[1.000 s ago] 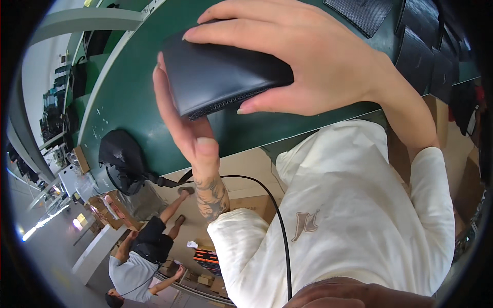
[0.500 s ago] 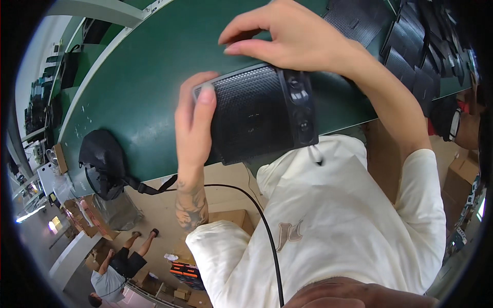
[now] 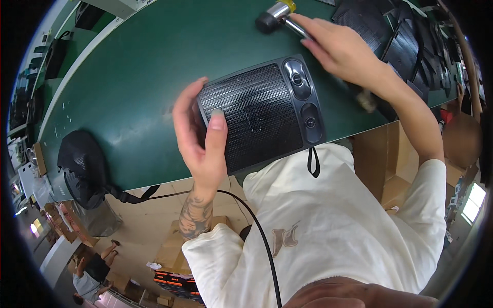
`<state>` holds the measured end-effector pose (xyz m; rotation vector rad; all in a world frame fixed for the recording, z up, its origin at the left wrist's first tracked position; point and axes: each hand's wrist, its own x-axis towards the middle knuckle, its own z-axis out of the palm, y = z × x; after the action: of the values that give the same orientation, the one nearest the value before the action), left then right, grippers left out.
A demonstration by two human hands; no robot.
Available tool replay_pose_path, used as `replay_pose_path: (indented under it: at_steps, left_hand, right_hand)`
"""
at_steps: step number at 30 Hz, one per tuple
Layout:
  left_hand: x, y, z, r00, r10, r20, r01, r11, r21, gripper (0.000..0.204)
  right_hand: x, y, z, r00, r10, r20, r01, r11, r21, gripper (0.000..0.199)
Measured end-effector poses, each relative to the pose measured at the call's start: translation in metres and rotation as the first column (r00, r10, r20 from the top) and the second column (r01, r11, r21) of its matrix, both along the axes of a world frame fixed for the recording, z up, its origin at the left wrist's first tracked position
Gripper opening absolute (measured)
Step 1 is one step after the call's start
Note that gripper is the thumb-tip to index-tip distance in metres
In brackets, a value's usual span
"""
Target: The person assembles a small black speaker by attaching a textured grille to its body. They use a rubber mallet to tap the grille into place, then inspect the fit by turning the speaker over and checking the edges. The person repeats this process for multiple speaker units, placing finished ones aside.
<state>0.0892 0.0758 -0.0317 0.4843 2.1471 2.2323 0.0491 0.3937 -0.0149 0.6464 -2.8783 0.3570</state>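
Observation:
My left hand (image 3: 203,138) is closed around the left end of a black portable speaker (image 3: 257,113), its thumb lying on the textured mesh grille. The speaker is tilted at the table's near edge, with two glossy oval panels at its right end and a short strap loop (image 3: 314,163) hanging below. Beyond it, to the right, my right hand (image 3: 341,49) grips the handle of a small mallet (image 3: 280,15). The mallet has a metal head with one black face and one yellow face, held apart from the speaker. Part of its handle is hidden by my fingers and blurred.
Many black mesh panels (image 3: 405,49) are piled at the far right of the green table (image 3: 138,92). A black bag (image 3: 82,167) with a strap rests at the table's left edge. Cardboard boxes (image 3: 400,164) stand below. Another person (image 3: 95,272) is at lower left.
My right hand, previously bare above the speaker, has moved right and now holds the mallet. The speaker's face has turned more toward view, and my left thumb sits lower on the grille.

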Motion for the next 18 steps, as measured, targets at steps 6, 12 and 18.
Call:
replay_pose_path:
  at_steps: [6, 12, 18]
  left_hand:
    - [0.005, 0.004, 0.002, 0.998, 0.062, 0.031, -0.060, 0.997, -0.043, 0.053]
    - [0.003, 0.005, 0.005, 0.999, 0.041, 0.030, -0.039, 0.997, -0.063, 0.051]
    - [0.004, 0.005, 0.001, 0.998, 0.053, 0.020, -0.052, 0.998, -0.035, 0.049]
  right_hand:
    - [0.015, -0.037, 0.118, 0.778, 0.004, 0.628, 0.496, 0.609, -0.619, 0.037]
    - [0.028, -0.052, 0.117, 0.616, 0.179, 0.767, 0.457, 0.712, -0.533, 0.042]
    - [0.032, -0.049, 0.120, 0.746, 0.135, 0.652, 0.408, 0.681, -0.608, 0.043]
